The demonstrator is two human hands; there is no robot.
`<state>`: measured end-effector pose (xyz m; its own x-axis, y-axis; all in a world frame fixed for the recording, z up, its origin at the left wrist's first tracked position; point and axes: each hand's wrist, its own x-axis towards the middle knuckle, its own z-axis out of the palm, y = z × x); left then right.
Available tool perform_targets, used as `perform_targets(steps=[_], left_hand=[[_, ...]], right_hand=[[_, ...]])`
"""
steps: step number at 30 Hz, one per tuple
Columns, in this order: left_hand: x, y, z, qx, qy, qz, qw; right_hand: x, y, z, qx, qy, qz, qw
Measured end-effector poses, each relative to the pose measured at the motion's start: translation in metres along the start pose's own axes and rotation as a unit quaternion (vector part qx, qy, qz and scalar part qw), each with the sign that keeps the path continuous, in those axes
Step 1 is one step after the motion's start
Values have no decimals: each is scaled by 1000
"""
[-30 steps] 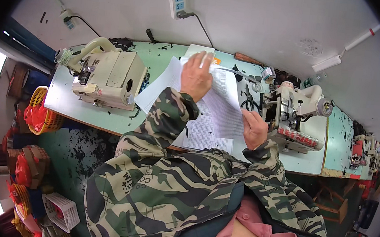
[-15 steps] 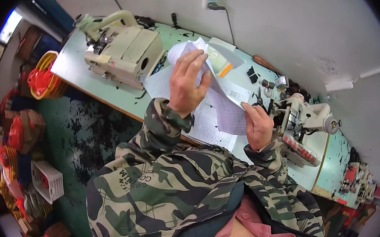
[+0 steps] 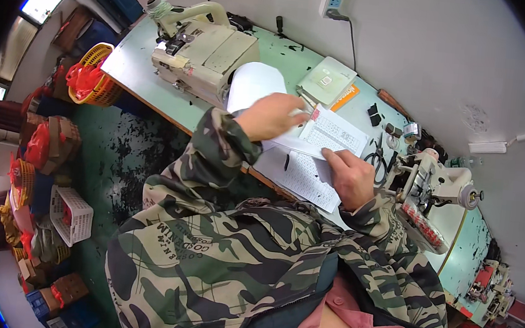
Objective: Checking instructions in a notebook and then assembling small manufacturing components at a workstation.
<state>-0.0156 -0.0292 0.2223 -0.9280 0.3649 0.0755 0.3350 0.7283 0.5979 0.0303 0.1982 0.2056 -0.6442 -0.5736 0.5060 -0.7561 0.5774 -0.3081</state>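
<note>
Papers (image 3: 311,180) lie near the front edge of the table (image 3: 136,63), with little room to the scissors (image 3: 378,154). Right hand (image 3: 353,176) pinches a sheet (image 3: 299,145); whether the blurred left hand (image 3: 273,117) grips, I cannot tell.

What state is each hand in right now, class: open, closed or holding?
Left hand: blurred, cannot be told.
Right hand: closed, holding white paper.

Camo jacket (image 3: 211,241) all grn, blk & tan from where I'm standing, pink shirt (image 3: 345,305) under it! Papers (image 3: 335,132) white w/ dk grid print, tabletop (image 3: 136,60) pale grn. Notebook (image 3: 340,76) lt grn, booklet (image 3: 346,99) orange, scissors (image 3: 379,155) blk, sewing machine (image 3: 213,52) cream; yel basket (image 3: 103,94) w/ red bags (image 3: 83,79), grn floor (image 3: 97,138) blotched blk.
</note>
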Motion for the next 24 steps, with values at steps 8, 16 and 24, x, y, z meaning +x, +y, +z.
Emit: perform_targets(steps=[8, 16, 24], left_hand=[[-76, -91, 43, -5, 165, -168, 972], [-30, -57, 60, 308, 104, -55, 944], [-39, -89, 95, 365, 53, -97, 925]], right_hand=[[-23, 12, 14, 54, 12, 123, 991], [-26, -4, 30, 36, -46, 50, 997], [-45, 3, 34, 39, -69, 84, 993]])
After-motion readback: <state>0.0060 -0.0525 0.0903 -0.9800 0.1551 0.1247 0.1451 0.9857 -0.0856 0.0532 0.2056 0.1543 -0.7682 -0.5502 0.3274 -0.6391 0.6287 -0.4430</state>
